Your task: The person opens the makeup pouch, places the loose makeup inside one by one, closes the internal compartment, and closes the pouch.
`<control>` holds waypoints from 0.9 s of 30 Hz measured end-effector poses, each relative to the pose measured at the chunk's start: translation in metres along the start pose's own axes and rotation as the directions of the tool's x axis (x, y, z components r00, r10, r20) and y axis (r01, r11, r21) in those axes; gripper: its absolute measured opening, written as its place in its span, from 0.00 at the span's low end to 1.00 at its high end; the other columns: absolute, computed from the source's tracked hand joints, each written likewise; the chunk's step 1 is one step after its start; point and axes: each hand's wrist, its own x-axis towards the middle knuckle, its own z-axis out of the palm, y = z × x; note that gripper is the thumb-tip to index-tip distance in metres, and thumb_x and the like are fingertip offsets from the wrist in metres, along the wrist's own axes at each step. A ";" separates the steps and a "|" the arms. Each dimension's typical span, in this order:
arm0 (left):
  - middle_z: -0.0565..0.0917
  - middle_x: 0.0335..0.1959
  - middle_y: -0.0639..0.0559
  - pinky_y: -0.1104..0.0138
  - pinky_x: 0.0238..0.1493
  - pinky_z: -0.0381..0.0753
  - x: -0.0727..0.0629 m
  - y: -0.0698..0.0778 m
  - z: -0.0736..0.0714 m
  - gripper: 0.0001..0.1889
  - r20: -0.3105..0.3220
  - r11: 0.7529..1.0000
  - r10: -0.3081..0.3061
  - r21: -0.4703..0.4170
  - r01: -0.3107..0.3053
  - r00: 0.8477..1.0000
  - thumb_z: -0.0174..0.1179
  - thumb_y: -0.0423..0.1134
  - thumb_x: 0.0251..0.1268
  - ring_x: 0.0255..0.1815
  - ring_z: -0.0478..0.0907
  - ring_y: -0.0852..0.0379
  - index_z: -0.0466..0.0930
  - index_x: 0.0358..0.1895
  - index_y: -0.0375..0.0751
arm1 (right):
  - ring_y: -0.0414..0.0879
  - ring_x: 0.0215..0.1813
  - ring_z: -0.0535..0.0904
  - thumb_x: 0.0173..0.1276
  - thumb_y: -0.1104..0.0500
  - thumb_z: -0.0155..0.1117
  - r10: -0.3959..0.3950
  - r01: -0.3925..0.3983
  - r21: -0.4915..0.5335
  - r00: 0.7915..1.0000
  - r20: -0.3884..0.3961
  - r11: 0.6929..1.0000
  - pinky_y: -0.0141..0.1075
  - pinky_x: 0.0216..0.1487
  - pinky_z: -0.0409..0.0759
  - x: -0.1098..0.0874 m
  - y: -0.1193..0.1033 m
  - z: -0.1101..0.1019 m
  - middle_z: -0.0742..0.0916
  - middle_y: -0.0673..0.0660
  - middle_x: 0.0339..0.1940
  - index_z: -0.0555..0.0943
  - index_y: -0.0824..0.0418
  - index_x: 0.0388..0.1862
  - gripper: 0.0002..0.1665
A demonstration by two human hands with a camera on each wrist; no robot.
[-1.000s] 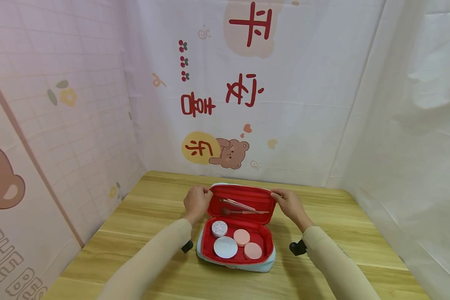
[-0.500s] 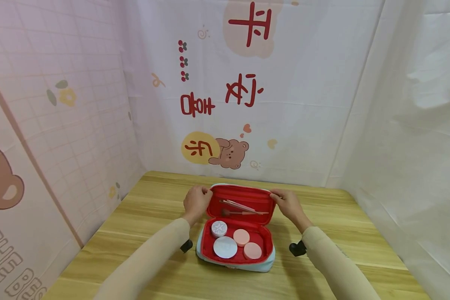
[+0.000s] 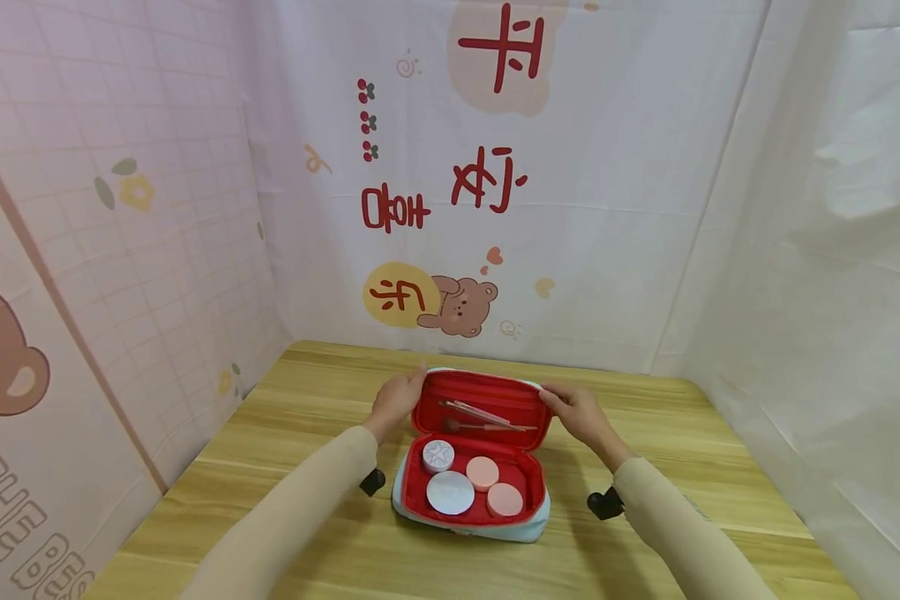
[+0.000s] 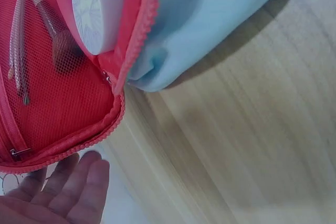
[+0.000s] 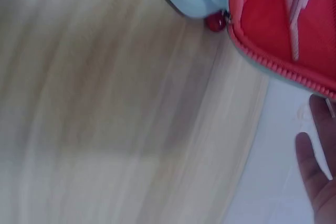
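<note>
A pale blue makeup bag (image 3: 521, 530) with red lining stands unzipped on the wooden table, its lid (image 3: 521, 408) raised. Makeup brushes (image 4: 58, 40) lie behind the lid's red mesh pocket. Inside the base sit a star-topped round case (image 3: 438, 455), a larger white round case (image 3: 450, 493) and two pink round cases (image 3: 482, 473). My left hand (image 3: 397, 397) is at the lid's left edge, fingers fairly straight behind it in the left wrist view. At the lid's upper right corner is my right hand (image 3: 579, 412); its fingers look extended and spread in the right wrist view.
The wooden table (image 3: 300, 400) reaches back to a printed white cloth wall (image 3: 607, 250). More cloth hangs on both sides. A red bead (image 5: 216, 21) sits by the zipper at the bag's hinge corner.
Both hands have loosened from their grip on the lid's corners, the left fingers straightening upward. Lid and cases stay nearly where they were.
</note>
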 end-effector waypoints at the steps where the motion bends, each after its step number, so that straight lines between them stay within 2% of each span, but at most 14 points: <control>1: 0.84 0.41 0.45 0.48 0.56 0.75 0.000 0.000 0.000 0.34 0.011 1.000 0.002 -0.004 -0.002 1.000 0.36 0.62 0.78 0.50 0.77 0.44 0.84 0.47 0.35 | 0.53 0.46 0.86 0.79 0.50 0.54 0.039 -0.040 0.027 0.999 0.009 0.999 0.52 0.52 0.81 -0.002 0.000 0.000 0.89 0.60 0.43 0.83 0.66 0.56 0.23; 6: 0.83 0.38 0.45 0.54 0.47 0.77 -0.002 -0.001 -0.002 0.35 0.042 1.000 0.010 -0.019 -0.009 0.999 0.35 0.63 0.78 0.43 0.77 0.47 0.83 0.45 0.36 | 0.54 0.46 0.86 0.79 0.40 0.47 0.225 -0.232 0.167 0.972 0.062 0.958 0.53 0.55 0.79 -0.014 -0.002 0.004 0.88 0.61 0.45 0.85 0.68 0.50 0.34; 10: 0.82 0.38 0.44 0.58 0.37 0.77 -0.004 0.000 -0.006 0.35 0.094 1.000 -0.008 -0.023 0.010 0.996 0.35 0.64 0.77 0.41 0.78 0.44 0.82 0.45 0.36 | 0.58 0.49 0.85 0.78 0.36 0.45 0.280 -0.292 0.207 0.956 0.084 0.934 0.52 0.56 0.79 -0.024 -0.004 0.008 0.87 0.65 0.49 0.81 0.72 0.55 0.40; 13: 0.82 0.39 0.42 0.60 0.34 0.75 -0.007 -0.001 -0.010 0.34 0.143 0.999 -0.021 -0.029 0.025 0.990 0.37 0.64 0.77 0.42 0.78 0.40 0.82 0.44 0.36 | 0.59 0.51 0.85 0.78 0.35 0.44 0.295 -0.309 0.206 0.951 0.094 0.929 0.54 0.56 0.79 -0.029 -0.006 0.009 0.87 0.68 0.49 0.79 0.76 0.56 0.43; 17: 0.82 0.39 0.38 0.60 0.36 0.75 -0.012 -0.001 -0.013 0.34 0.185 0.999 -0.006 -0.046 0.014 0.983 0.39 0.62 0.78 0.41 0.77 0.40 0.83 0.43 0.33 | 0.61 0.51 0.85 0.78 0.36 0.45 0.313 -0.328 0.215 0.944 0.102 0.920 0.56 0.58 0.77 -0.034 -0.013 0.010 0.87 0.70 0.47 0.79 0.78 0.54 0.43; 22: 0.82 0.37 0.37 0.55 0.42 0.78 -0.017 -0.003 -0.016 0.34 0.210 0.997 0.023 -0.078 -0.007 0.977 0.39 0.61 0.78 0.43 0.77 0.40 0.84 0.42 0.32 | 0.62 0.55 0.82 0.79 0.37 0.45 0.306 -0.324 0.234 0.946 0.110 0.917 0.57 0.61 0.74 -0.037 -0.019 0.012 0.86 0.71 0.49 0.79 0.78 0.55 0.42; 27: 0.81 0.35 0.36 0.60 0.38 0.76 -0.021 -0.006 -0.018 0.34 0.215 0.994 0.068 -0.096 -0.048 0.974 0.38 0.58 0.80 0.41 0.76 0.42 0.84 0.42 0.30 | 0.62 0.58 0.81 0.80 0.40 0.44 0.274 -0.291 0.218 0.956 0.105 0.931 0.56 0.62 0.73 -0.039 -0.019 0.013 0.86 0.70 0.51 0.79 0.76 0.55 0.39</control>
